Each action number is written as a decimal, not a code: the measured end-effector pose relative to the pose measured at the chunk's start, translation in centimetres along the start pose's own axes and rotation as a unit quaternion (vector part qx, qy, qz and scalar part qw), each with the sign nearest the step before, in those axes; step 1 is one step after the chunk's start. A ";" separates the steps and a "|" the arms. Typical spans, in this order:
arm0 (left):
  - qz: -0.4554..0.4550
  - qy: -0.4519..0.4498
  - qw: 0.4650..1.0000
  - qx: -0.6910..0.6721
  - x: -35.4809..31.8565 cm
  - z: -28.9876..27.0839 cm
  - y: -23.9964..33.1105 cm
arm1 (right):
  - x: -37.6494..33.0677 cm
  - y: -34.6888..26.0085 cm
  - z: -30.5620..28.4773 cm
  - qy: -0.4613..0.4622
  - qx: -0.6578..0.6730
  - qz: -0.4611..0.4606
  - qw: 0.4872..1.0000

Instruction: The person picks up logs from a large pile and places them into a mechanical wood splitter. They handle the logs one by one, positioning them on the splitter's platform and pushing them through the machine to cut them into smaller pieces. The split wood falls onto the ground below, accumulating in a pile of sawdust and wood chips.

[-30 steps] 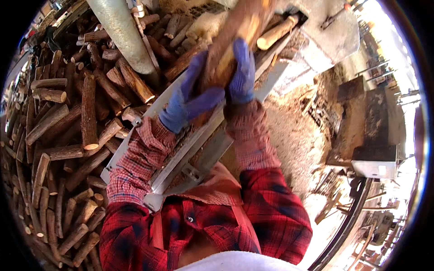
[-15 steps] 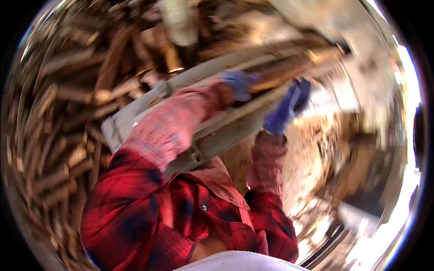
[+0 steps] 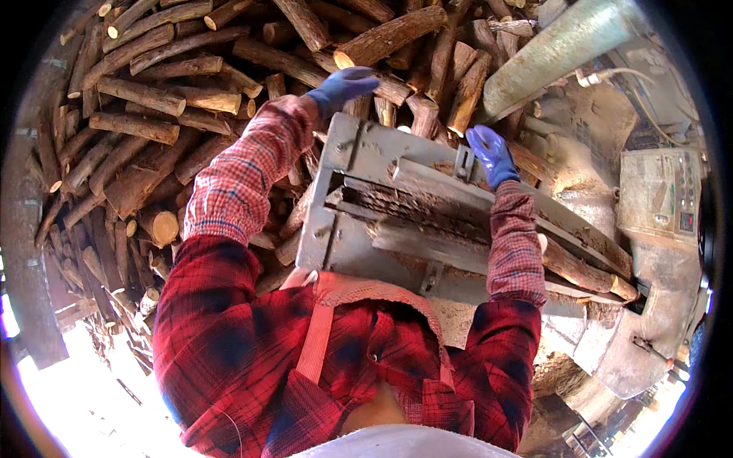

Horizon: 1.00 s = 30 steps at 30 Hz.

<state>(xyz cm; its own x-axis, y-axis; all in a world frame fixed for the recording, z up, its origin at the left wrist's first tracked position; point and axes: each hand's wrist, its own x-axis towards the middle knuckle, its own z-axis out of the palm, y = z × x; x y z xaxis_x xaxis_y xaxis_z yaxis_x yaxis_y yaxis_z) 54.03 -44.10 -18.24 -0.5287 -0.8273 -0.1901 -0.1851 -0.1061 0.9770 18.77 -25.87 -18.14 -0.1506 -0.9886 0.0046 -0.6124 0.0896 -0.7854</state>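
My left hand (image 3: 343,89), in a blue-purple glove, reaches over the far left end of a grey metal trough (image 3: 324,221). Its fingers are stretched out, with nothing gripped, just below the cut end of a thick log (image 3: 393,36) on the pile. My right hand (image 3: 492,155), gloved alike, is held with fingers apart above the trough's far rail, and nothing shows in it. Beyond my right forearm a log (image 3: 576,269) lies lengthwise in the trough, its far end by a dark opening in the machine. Bark scraps cover the trough bed.
A large pile of cut logs (image 3: 141,95) rises behind and left of the trough. A thick pale green pipe (image 3: 561,57) slants in at the upper right. On the right stands a dusty machine with a control box (image 3: 660,195). A post (image 3: 38,252) stands far left.
My view has swung toward the log pile. My left hand has let go of the log in the trough and moved to the pile. My right hand remains raised over the trough.
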 end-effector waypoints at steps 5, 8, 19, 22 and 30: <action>-0.246 0.111 0.923 -0.275 4.4 -9.3 -10.8 | 1.1 3.9 2.3 -0.058 -0.064 0.168 0.982; -0.282 0.179 0.867 -0.370 10.2 -8.2 -15.0 | 0.6 1.5 2.0 -0.080 -0.156 0.190 0.966; -0.267 0.289 0.748 -0.534 24.7 -6.9 -18.7 | 0.8 1.2 2.3 -0.090 -0.222 0.150 0.959; 0.032 -0.070 0.792 -0.606 27.0 -8.0 -15.7 | 0.7 2.4 3.1 -0.015 -0.181 0.088 0.979; 0.062 -0.158 0.954 -0.246 28.8 -2.5 5.5 | 0.8 2.9 2.4 -0.034 -0.201 0.110 0.973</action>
<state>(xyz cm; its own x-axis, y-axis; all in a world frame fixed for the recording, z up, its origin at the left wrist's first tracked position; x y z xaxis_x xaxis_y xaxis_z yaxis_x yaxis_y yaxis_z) 39.88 -69.90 -18.07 -0.7590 -0.6510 -0.0135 0.2657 -0.3286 0.9063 18.79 -26.74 -21.90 -0.2684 -0.9448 -0.1880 -0.8276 0.3260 -0.4569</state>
